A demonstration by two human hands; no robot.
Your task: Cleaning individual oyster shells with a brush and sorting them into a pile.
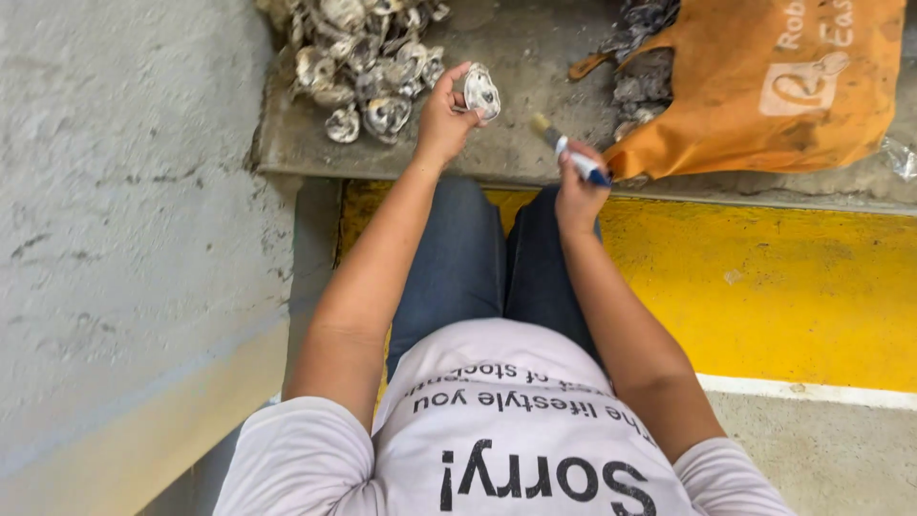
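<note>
Fingers of the left hand (441,119) pinch an oyster shell (480,92) upright, facing the brush (571,153) gripped in the right hand (576,196).

rough chalky oyster shell (480,92), orange bag (764,86) (matt cloth), gritty concrete ledge (516,143)
</note>
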